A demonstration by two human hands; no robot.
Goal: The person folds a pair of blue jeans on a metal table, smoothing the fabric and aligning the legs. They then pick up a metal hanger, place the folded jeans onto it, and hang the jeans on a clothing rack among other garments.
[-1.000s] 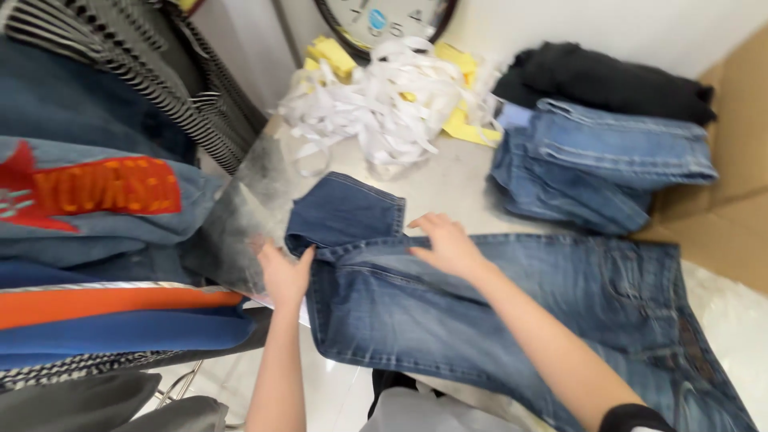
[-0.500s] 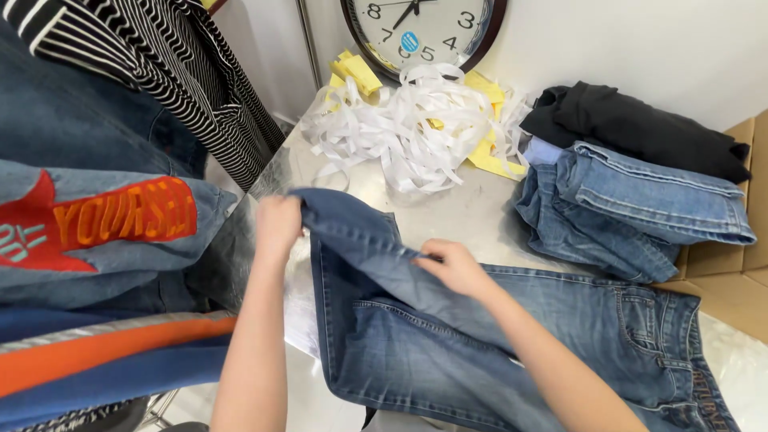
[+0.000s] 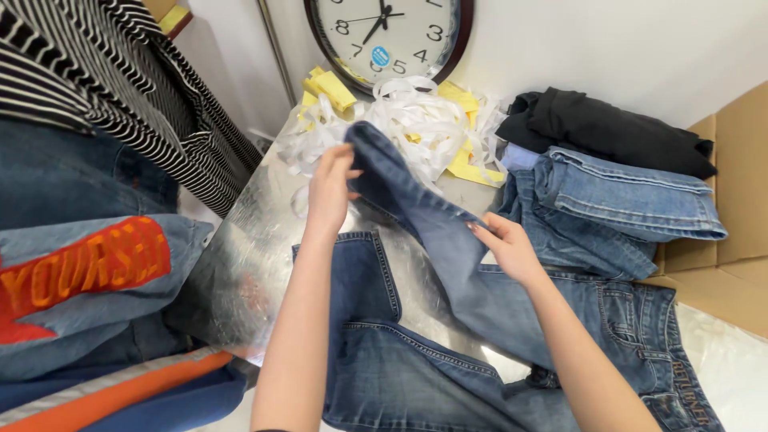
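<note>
A pair of blue jeans (image 3: pixel 448 352) lies spread on a shiny metal table (image 3: pixel 240 256). My left hand (image 3: pixel 330 186) grips the hem end of one jeans leg and holds it lifted above the table, toward the far side. My right hand (image 3: pixel 504 245) pinches the same leg about halfway along its length. The other leg lies flat below my left forearm. The waistband with pockets lies at the lower right.
A stack of folded jeans (image 3: pixel 608 210) with a black garment (image 3: pixel 600 128) on top sits at the right, beside a cardboard box (image 3: pixel 736 200). White and yellow paper strips (image 3: pixel 416 120) lie below a wall clock (image 3: pixel 392 36). Hanging striped and denim clothes (image 3: pixel 88 176) fill the left.
My left hand has lifted the jeans leg end up and away from me. My right hand has moved right along that leg. The camera has moved closer.
</note>
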